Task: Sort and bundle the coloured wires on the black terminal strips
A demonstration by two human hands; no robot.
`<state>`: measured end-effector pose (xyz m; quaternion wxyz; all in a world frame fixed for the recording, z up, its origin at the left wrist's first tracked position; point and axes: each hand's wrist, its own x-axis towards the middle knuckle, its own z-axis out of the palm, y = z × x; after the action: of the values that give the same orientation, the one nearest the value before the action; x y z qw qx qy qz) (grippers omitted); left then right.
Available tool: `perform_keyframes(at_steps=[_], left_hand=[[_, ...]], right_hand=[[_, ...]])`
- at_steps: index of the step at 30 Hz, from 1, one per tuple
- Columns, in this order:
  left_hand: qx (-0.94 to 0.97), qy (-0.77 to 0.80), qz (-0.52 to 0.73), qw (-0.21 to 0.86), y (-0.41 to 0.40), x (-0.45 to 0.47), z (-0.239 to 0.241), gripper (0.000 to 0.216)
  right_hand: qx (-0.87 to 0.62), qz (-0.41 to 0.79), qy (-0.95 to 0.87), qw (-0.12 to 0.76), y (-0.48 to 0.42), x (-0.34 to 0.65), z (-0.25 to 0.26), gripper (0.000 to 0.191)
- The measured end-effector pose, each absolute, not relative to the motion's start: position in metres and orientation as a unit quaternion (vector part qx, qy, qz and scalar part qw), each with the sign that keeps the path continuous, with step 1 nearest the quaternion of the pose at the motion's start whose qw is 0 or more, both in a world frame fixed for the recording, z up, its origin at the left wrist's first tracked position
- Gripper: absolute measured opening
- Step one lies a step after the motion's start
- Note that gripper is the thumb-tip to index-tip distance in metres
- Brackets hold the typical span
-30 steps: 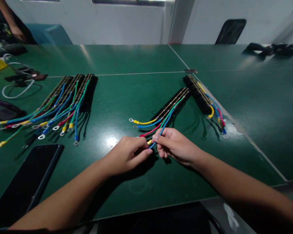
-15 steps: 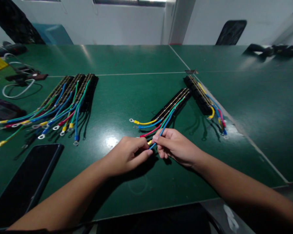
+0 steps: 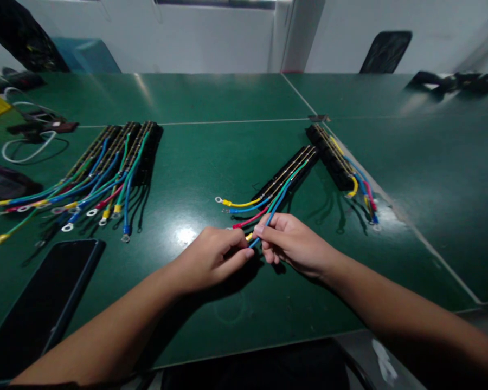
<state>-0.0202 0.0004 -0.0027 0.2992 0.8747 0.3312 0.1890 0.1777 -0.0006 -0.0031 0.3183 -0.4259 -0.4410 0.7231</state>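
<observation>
Both hands pinch the same blue wire (image 3: 275, 210), which runs from a black terminal block (image 3: 273, 183) lying slanted on the table. My left hand (image 3: 217, 253) is closed at the wire's near end; the tip is hidden by the fingers. A little further up, my right hand (image 3: 290, 241) grips the wire between thumb and forefinger. From the same block come a yellow wire (image 3: 244, 205) with a ring terminal, another blue wire, a red wire (image 3: 252, 220) and a green wire (image 3: 293, 176). A yellow sleeve shows between the hands.
Several wired terminal blocks (image 3: 122, 146) lie side by side at the left, their ring-ended wires fanning toward me. Another wired block (image 3: 332, 157) lies at the right. A phone (image 3: 44, 303) rests at the near left of the green table (image 3: 203, 157). White cable (image 3: 28, 154) coils behind it.
</observation>
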Motion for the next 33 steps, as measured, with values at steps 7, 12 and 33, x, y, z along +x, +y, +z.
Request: perform_keyframes(at_steps=[7,12,33], left_hand=[[0.868,0.34,0.188,0.308,-0.0002,-0.0214,-0.0025,0.02],[0.867,0.336,0.189,0.316,0.0,-0.0208,-0.0024,0.021],[0.88,0.325,0.187,0.29,0.001,-0.0205,-0.0023,0.022]], right_hand=[[-0.421,0.724,-0.443,0.319,-0.0006,0.1777,-0.0033,0.017],[-0.422,0.725,-0.444,0.316,-0.0001,0.1774,-0.0031,0.017],[-0.437,0.71,-0.456,0.312,-0.0008,0.1767,0.0015,0.023]])
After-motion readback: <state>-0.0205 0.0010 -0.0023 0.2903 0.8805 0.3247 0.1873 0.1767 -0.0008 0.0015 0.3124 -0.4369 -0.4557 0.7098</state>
